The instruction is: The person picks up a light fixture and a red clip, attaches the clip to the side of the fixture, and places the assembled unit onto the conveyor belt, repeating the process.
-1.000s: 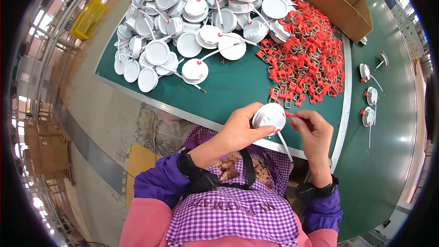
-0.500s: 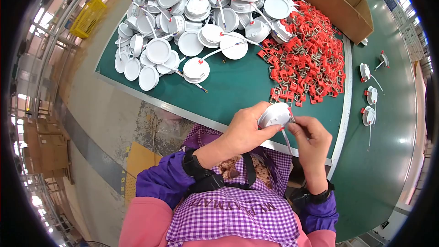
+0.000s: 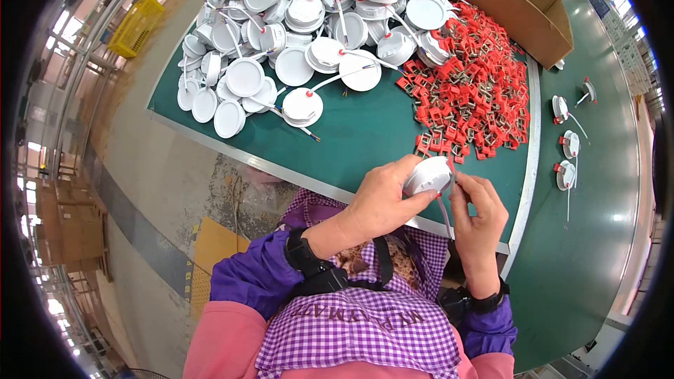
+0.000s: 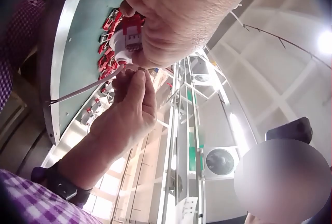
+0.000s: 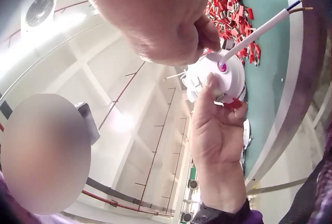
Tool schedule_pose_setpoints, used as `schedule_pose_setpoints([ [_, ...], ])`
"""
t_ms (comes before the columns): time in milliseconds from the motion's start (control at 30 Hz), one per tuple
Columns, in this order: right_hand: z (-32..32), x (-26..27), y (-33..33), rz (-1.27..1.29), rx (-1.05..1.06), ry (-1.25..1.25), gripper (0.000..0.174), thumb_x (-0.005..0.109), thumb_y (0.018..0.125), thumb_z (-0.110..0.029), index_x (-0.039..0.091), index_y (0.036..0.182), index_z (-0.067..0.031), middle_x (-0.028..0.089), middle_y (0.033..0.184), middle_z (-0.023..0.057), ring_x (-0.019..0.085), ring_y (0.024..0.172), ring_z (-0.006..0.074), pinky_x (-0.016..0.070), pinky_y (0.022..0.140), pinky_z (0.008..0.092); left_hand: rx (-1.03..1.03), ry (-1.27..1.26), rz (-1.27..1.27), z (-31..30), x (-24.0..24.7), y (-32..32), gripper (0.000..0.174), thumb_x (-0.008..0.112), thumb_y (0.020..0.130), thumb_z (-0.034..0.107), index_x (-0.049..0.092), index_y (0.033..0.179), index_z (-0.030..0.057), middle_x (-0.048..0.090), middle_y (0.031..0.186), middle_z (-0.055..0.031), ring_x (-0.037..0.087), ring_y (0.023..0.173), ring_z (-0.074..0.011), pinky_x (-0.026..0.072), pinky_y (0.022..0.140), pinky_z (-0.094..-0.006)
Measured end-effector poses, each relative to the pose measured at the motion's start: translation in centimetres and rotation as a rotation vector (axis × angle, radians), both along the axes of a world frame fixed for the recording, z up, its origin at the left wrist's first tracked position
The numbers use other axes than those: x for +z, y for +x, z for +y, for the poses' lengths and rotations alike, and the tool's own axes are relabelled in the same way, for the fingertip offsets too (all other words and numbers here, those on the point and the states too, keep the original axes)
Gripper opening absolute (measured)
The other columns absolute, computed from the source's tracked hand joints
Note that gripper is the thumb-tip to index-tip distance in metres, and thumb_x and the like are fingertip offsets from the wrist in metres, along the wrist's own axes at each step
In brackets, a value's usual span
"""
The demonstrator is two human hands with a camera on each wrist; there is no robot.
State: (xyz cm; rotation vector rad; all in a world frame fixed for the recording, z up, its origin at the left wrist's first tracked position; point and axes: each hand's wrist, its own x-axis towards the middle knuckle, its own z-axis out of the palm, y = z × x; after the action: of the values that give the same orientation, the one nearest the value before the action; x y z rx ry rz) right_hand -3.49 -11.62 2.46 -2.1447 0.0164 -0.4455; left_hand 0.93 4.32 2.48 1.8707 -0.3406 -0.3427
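My left hand (image 3: pixel 385 202) grips a white round downlight (image 3: pixel 427 174) over the table's front edge, thumb across its back. A white cable (image 5: pixel 257 34) with bare blue and brown wire ends leaves the downlight through a red grommet (image 5: pixel 222 68). At the downlight's right side, my right hand (image 3: pixel 480 217) pinches a small red spring clip (image 3: pixel 451 163), its fingertips right at the rim. Another red clip (image 5: pixel 234 104) shows by the left fingers in the right wrist view. The right fingers partly hide the pinched clip.
Many white downlights (image 3: pixel 291 67) with cables are heaped at the back left of the green table. A pile of red spring clips (image 3: pixel 477 84) lies beyond my hands, beside a cardboard box (image 3: pixel 505 7). Several downlights with clips (image 3: pixel 566 177) sit on the green surface (image 3: pixel 583 260) to the right.
Both hands have brought the downlight and the clip together; the downlight has shifted slightly right and tilted. The red clip, first held out to the right, now stands upright at the rim.
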Motion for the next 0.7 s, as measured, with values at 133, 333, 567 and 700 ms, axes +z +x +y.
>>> schedule_pose_setpoints([
  [133,0.2,-0.1,-0.2,-0.015,0.008,-0.032,0.018,0.062,0.078,0.004,0.062,0.095,0.0006,0.062,0.083,0.0131,0.062,0.066,0.0222,0.0490,0.057,0.0291,0.022,0.011,-0.035,-0.2,0.2,0.0,0.032,0.068,0.076,0.017,0.054,0.099,0.0007,0.061,0.079,-0.0187,0.062,0.069,-0.0330,0.0481,0.060,-0.0384],
  [333,0.2,-0.3,-0.4,0.046,0.012,0.000,0.014,0.061,0.080,0.004,0.061,0.093,0.0009,0.062,0.082,0.0140,0.062,0.068,0.0252,0.0490,0.058,0.0310,-0.077,0.243,-0.170,0.2,0.5,0.3,0.036,0.070,0.076,0.013,0.056,0.107,0.0018,0.062,0.090,-0.0137,0.061,0.076,-0.0245,0.0483,0.067,-0.0325],
  [567,0.3,0.2,-0.9,0.033,-0.054,0.050,0.013,0.062,0.079,0.005,0.060,0.090,0.0003,0.061,0.080,0.0114,0.062,0.067,0.0191,0.0490,0.060,0.0288,-0.165,0.076,-0.132,0.0,0.7,0.9,0.032,0.068,0.075,0.017,0.055,0.101,0.0035,0.060,0.082,-0.0159,0.059,0.075,-0.0330,0.0459,0.064,-0.0404],
  [700,-0.9,0.1,-1.1,0.250,-0.046,0.455,0.027,0.059,0.078,0.008,0.055,0.103,0.0010,0.062,0.086,0.0060,0.061,0.072,0.0105,0.0470,0.063,0.0221,-0.199,-0.069,0.066,0.2,0.7,0.6,0.030,0.068,0.077,0.018,0.055,0.099,0.0030,0.060,0.083,-0.0151,0.060,0.072,-0.0309,0.0461,0.064,-0.0379],
])
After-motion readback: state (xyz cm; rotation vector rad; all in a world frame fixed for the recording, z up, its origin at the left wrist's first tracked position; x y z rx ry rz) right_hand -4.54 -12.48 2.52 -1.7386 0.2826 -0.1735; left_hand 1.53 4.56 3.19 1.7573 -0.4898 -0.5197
